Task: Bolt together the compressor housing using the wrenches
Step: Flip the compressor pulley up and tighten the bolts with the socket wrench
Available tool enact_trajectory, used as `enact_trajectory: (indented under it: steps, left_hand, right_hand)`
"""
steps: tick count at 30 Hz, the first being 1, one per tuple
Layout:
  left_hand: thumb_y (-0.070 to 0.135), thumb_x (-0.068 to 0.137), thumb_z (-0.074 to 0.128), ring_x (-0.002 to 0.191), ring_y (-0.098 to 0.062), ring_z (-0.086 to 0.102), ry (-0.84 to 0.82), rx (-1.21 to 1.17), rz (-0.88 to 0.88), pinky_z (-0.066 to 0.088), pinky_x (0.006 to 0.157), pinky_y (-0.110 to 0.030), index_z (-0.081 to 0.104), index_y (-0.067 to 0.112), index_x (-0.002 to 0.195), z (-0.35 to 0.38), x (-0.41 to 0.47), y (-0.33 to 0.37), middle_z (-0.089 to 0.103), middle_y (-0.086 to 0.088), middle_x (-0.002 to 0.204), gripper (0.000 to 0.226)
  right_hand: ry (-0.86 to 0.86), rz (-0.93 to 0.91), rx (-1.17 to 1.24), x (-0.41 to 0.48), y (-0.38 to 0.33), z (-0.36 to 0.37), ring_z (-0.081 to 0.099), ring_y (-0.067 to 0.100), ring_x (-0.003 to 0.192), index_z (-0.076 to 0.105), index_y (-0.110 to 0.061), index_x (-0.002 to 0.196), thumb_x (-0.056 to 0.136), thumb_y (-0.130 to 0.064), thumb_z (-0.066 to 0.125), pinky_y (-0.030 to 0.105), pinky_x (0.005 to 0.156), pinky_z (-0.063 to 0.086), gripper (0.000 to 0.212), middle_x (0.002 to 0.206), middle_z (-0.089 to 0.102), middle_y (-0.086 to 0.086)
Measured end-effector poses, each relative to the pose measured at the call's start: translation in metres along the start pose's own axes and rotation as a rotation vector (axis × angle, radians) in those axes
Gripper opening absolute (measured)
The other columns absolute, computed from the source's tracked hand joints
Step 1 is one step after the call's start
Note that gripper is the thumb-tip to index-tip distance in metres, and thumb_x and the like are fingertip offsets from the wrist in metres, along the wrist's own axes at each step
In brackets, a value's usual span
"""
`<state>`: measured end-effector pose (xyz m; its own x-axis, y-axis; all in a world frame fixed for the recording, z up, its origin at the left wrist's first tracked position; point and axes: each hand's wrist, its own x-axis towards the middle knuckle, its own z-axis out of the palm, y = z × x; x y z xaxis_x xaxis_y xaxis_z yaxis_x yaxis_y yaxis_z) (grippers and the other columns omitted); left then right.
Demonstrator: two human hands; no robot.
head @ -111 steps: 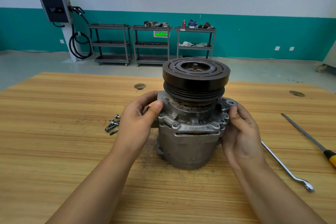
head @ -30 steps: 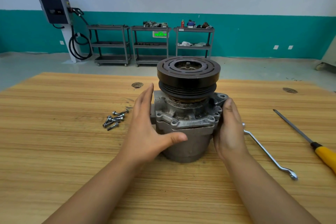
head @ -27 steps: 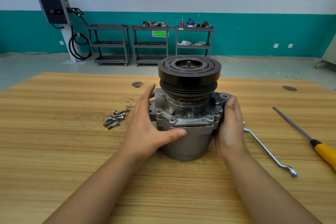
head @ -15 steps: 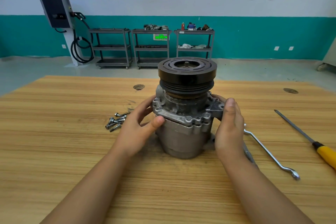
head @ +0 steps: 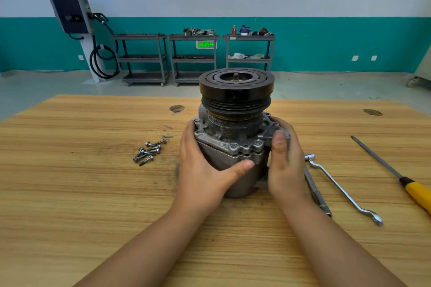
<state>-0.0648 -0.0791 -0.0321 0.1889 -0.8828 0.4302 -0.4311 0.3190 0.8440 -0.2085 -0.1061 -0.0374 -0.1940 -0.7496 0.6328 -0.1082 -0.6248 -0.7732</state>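
The compressor housing (head: 235, 140) stands upright on the wooden table (head: 70, 193), its black pulley (head: 236, 91) on top. My left hand (head: 205, 170) wraps round the grey lower body from the left, thumb across the front below the flange. My right hand (head: 283, 163) grips the right side, thumb on the mounting ear. A small pile of bolts (head: 149, 152) lies to the left. A bent silver wrench (head: 342, 187) and a straight ratchet wrench (head: 316, 191) lie to the right.
A yellow-handled screwdriver (head: 396, 176) lies at the far right of the table. Two dark knots mark the tabletop at the back. Beyond the table stand grey shelf carts (head: 193, 58) and a wall charger with a hose (head: 70, 7).
Both hands have turned the housing on the table, so the flange faces differently. My left thumb slid down onto the lower body. The ratchet wrench beside my right wrist shows more.
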Motion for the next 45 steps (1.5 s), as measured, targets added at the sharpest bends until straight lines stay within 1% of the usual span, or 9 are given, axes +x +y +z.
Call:
enact_trajectory:
  steps: [4, 9, 22, 27, 29, 32, 37, 43, 45]
  left_hand:
    - [0.07, 0.039, 0.072, 0.138, -0.005, 0.029, 0.001, -0.03, -0.004, 0.03, 0.113, -0.037, 0.018, 0.027, 0.148, -0.002, 0.001, -0.002, 0.032, 0.009, 0.15, 0.128]
    - [0.066, 0.044, 0.073, 0.137, -0.001, 0.03, 0.01, -0.088, 0.018, 0.031, 0.113, -0.035, 0.021, 0.027, 0.148, -0.003, -0.001, -0.002, 0.034, 0.011, 0.149, 0.122]
    - [0.058, 0.05, 0.076, 0.133, 0.0, 0.036, 0.018, -0.175, 0.086, 0.034, 0.111, -0.035, 0.03, 0.032, 0.141, 0.0, -0.001, -0.003, 0.04, 0.01, 0.145, 0.105]
    - [0.06, 0.054, 0.075, 0.132, 0.002, 0.035, -0.025, -0.158, 0.11, 0.034, 0.111, -0.034, 0.026, 0.036, 0.14, -0.003, 0.003, -0.009, 0.04, 0.014, 0.144, 0.102]
    - [0.06, 0.056, 0.073, 0.13, 0.006, 0.036, -0.075, -0.156, 0.116, 0.035, 0.11, -0.027, 0.022, 0.034, 0.144, -0.006, 0.007, -0.012, 0.039, 0.026, 0.14, 0.105]
    - [0.061, 0.058, 0.071, 0.124, 0.021, 0.032, -0.161, -0.184, 0.109, 0.03, 0.101, -0.004, 0.012, 0.035, 0.148, -0.011, 0.015, -0.017, 0.03, 0.053, 0.126, 0.111]
    - [0.06, 0.062, 0.07, 0.122, 0.027, 0.027, -0.208, -0.207, 0.099, 0.027, 0.095, 0.003, 0.004, 0.036, 0.149, -0.013, 0.021, -0.023, 0.025, 0.059, 0.123, 0.112]
    - [0.072, 0.057, 0.068, 0.128, 0.015, 0.032, -0.209, -0.192, 0.091, 0.03, 0.107, -0.017, 0.013, 0.039, 0.147, -0.012, 0.022, -0.025, 0.031, 0.042, 0.136, 0.111]
    - [0.075, 0.056, 0.067, 0.127, 0.017, 0.032, -0.21, -0.18, 0.091, 0.03, 0.107, -0.02, 0.015, 0.041, 0.146, -0.013, 0.022, -0.024, 0.033, 0.047, 0.132, 0.11]
  right_hand:
    - [0.041, -0.013, 0.005, 0.0, 0.001, 0.002, 0.057, -0.014, 0.097, 0.05, -0.016, 0.119, 0.084, -0.073, 0.031, 0.002, 0.079, 0.039, 0.07, 0.101, 0.062, -0.036]
    - [0.062, -0.031, 0.001, 0.001, 0.003, 0.005, 0.057, -0.015, 0.098, 0.052, -0.009, 0.121, 0.084, -0.072, 0.03, 0.002, 0.08, 0.039, 0.076, 0.1, 0.062, -0.037]
    - [0.03, -0.021, -0.006, 0.003, 0.002, 0.001, 0.06, 0.003, 0.109, 0.052, -0.001, 0.129, 0.083, -0.075, 0.029, 0.017, 0.09, 0.045, 0.09, 0.108, 0.065, -0.011]
    - [0.04, -0.01, -0.064, -0.001, -0.001, 0.002, 0.057, -0.011, 0.102, 0.051, -0.007, 0.129, 0.085, -0.072, 0.03, 0.006, 0.082, 0.042, 0.08, 0.099, 0.064, -0.025]
    - [0.048, -0.008, -0.08, -0.004, 0.0, 0.004, 0.056, -0.011, 0.102, 0.048, -0.014, 0.128, 0.087, -0.067, 0.032, 0.008, 0.082, 0.043, 0.069, 0.102, 0.064, -0.025]
    - [0.048, 0.007, -0.109, -0.008, -0.005, 0.008, 0.055, 0.009, 0.115, 0.045, -0.015, 0.13, 0.084, -0.074, 0.029, 0.03, 0.096, 0.045, 0.076, 0.12, 0.06, -0.004]
    - [0.043, 0.032, -0.149, -0.008, -0.007, 0.009, 0.048, 0.015, 0.123, 0.043, -0.013, 0.133, 0.086, -0.064, 0.035, 0.04, 0.103, 0.04, 0.071, 0.13, 0.053, 0.005]
    - [0.025, 0.052, -0.153, -0.007, -0.005, 0.008, 0.047, 0.014, 0.124, 0.042, -0.016, 0.134, 0.086, -0.058, 0.033, 0.04, 0.104, 0.04, 0.065, 0.131, 0.051, 0.003]
    - [0.019, 0.048, -0.156, -0.006, -0.003, 0.007, 0.046, 0.014, 0.125, 0.042, -0.017, 0.134, 0.085, -0.062, 0.034, 0.041, 0.104, 0.039, 0.067, 0.132, 0.05, 0.003]
